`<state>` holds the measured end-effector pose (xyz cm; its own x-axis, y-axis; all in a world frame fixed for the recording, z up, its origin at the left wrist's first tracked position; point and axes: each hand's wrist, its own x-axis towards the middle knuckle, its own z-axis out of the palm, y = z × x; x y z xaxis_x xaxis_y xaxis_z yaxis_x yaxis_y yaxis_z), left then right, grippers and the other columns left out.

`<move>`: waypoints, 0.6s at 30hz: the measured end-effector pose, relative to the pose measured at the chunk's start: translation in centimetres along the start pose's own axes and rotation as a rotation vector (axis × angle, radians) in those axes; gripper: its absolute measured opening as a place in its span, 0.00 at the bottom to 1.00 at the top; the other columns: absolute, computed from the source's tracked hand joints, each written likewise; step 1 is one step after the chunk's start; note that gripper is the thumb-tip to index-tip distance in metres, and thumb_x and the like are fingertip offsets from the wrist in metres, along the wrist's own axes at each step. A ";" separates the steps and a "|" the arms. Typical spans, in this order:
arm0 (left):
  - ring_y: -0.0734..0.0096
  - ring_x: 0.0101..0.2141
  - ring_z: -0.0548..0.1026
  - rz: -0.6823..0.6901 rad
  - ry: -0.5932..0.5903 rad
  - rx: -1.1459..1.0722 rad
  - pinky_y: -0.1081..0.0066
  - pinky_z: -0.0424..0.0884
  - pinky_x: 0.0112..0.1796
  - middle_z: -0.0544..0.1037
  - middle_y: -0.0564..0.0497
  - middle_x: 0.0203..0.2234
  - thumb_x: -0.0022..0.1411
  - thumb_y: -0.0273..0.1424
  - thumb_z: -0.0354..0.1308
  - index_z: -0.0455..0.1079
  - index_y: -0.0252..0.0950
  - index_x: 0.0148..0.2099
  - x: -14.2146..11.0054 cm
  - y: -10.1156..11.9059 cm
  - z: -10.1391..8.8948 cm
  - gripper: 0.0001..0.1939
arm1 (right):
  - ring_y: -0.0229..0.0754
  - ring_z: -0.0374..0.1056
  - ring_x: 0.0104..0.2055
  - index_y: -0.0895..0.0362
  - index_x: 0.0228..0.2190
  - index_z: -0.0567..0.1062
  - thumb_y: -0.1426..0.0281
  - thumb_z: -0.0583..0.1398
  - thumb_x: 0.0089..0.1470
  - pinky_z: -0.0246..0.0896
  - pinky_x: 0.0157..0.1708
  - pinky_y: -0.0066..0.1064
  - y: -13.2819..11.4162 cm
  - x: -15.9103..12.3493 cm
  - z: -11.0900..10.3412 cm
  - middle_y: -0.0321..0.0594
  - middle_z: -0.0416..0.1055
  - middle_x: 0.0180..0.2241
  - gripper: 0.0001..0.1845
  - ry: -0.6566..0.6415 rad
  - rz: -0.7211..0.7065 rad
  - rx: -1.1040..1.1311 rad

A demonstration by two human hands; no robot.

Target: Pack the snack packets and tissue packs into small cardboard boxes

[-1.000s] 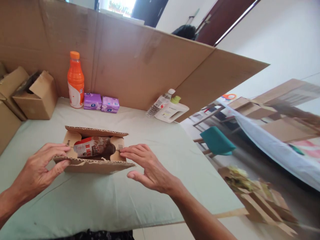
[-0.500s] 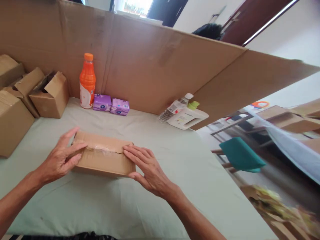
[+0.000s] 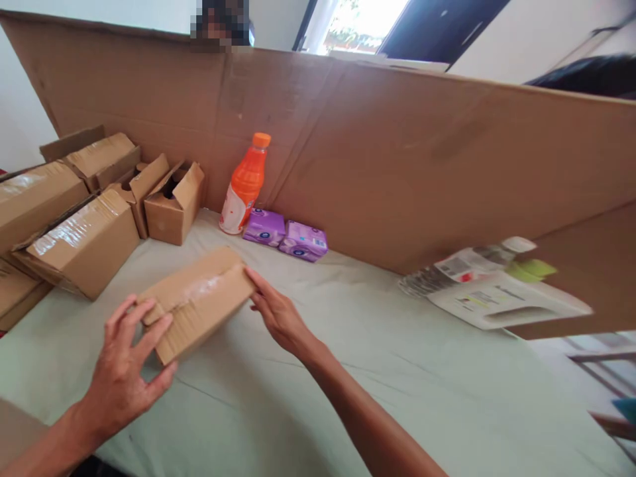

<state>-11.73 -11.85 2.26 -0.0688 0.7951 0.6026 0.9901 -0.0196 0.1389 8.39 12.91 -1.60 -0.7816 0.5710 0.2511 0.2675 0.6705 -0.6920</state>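
A closed brown cardboard box (image 3: 201, 298), with clear tape along its top, lies slantwise between my hands. My left hand (image 3: 124, 361) grips its near left end, several fingers over the top and the thumb low at the corner. At the opposite end my right hand (image 3: 278, 311) holds the right side, fingertips against the end face. The box appears tilted, perhaps slightly raised; its underside is hidden, so I cannot tell whether it touches the green cloth (image 3: 308, 397).
Several cardboard boxes (image 3: 92, 238) crowd the left side. An orange bottle (image 3: 246, 185) and two purple tissue packs (image 3: 303, 240) stand along the cardboard partition (image 3: 387, 152). A clear plastic bottle (image 3: 462, 265) and a white jug (image 3: 511, 301) are at the right. A person (image 3: 221, 23) is behind the partition.
The box has turned so its right end points away, toward the other boxes. My right hand has gone from its top to its end. The view has swung left.
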 end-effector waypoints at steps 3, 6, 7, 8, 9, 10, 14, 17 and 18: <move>0.32 0.62 0.61 -0.124 0.078 0.185 0.34 0.66 0.56 0.65 0.33 0.58 0.62 0.31 0.62 0.61 0.38 0.65 -0.1 -3.1 -0.8 0.30 | 0.46 0.63 0.66 0.50 0.71 0.52 0.66 0.47 0.68 0.64 0.63 0.44 -1.9 8.4 5.6 0.40 0.59 0.69 0.32 -0.015 -0.069 0.088; 0.33 0.63 0.61 -0.219 0.151 0.253 0.36 0.64 0.59 0.64 0.34 0.59 0.62 0.31 0.62 0.61 0.40 0.65 0.8 -6.4 -0.3 0.31 | 0.44 0.55 0.70 0.58 0.73 0.40 0.68 0.46 0.68 0.58 0.66 0.41 -3.6 14.0 10.9 0.45 0.49 0.72 0.37 0.028 -0.038 0.071; 0.34 0.63 0.61 -0.240 0.169 0.258 0.36 0.63 0.60 0.64 0.34 0.60 0.62 0.31 0.62 0.61 0.40 0.65 1.2 -7.2 0.0 0.31 | 0.44 0.54 0.71 0.62 0.73 0.36 0.68 0.46 0.68 0.58 0.66 0.41 -3.9 14.9 12.3 0.49 0.45 0.73 0.38 0.037 -0.008 0.036; 0.35 0.64 0.61 -0.255 0.181 0.261 0.37 0.63 0.61 0.64 0.34 0.60 0.62 0.31 0.62 0.62 0.40 0.65 1.6 -7.9 0.4 0.31 | 0.45 0.53 0.71 0.66 0.72 0.34 0.68 0.46 0.68 0.58 0.66 0.41 -4.1 15.2 13.5 0.53 0.43 0.73 0.39 0.037 0.021 -0.004; 0.36 0.64 0.61 -0.266 0.188 0.267 0.38 0.62 0.61 0.64 0.34 0.60 0.62 0.31 0.62 0.62 0.39 0.65 1.9 -8.4 0.8 0.30 | 0.47 0.52 0.71 0.70 0.72 0.35 0.68 0.47 0.68 0.57 0.66 0.41 -4.1 15.1 14.5 0.57 0.43 0.73 0.40 0.025 0.038 -0.043; 0.36 0.64 0.61 -0.275 0.192 0.277 0.39 0.62 0.61 0.64 0.34 0.60 0.62 0.32 0.62 0.62 0.39 0.65 2.1 -8.7 1.1 0.30 | 0.48 0.52 0.72 0.72 0.71 0.39 0.68 0.49 0.67 0.56 0.66 0.42 -4.0 14.5 15.2 0.60 0.45 0.72 0.40 0.002 0.041 -0.075; 0.38 0.65 0.59 -0.309 0.199 0.307 0.40 0.62 0.62 0.63 0.36 0.61 0.63 0.33 0.61 0.59 0.41 0.67 2.0 -8.7 2.1 0.31 | 0.51 0.55 0.70 0.64 0.66 0.63 0.69 0.57 0.62 0.51 0.68 0.44 -3.1 10.2 16.6 0.54 0.62 0.67 0.33 -0.118 -0.047 -0.158; 0.38 0.67 0.56 -0.327 0.172 0.266 0.40 0.61 0.62 0.60 0.36 0.65 0.64 0.35 0.61 0.55 0.42 0.69 1.0 -8.4 2.2 0.34 | 0.55 0.56 0.69 0.60 0.61 0.70 0.68 0.56 0.63 0.50 0.68 0.51 -2.6 7.5 16.6 0.53 0.64 0.65 0.26 -0.168 -0.100 -0.216; 0.38 0.68 0.55 -0.324 0.162 0.250 0.40 0.61 0.62 0.58 0.35 0.67 0.65 0.35 0.60 0.54 0.41 0.70 0.6 -8.3 2.1 0.35 | 0.57 0.56 0.69 0.61 0.60 0.71 0.68 0.56 0.64 0.49 0.67 0.53 -2.5 7.0 16.6 0.54 0.64 0.65 0.25 -0.176 -0.113 -0.233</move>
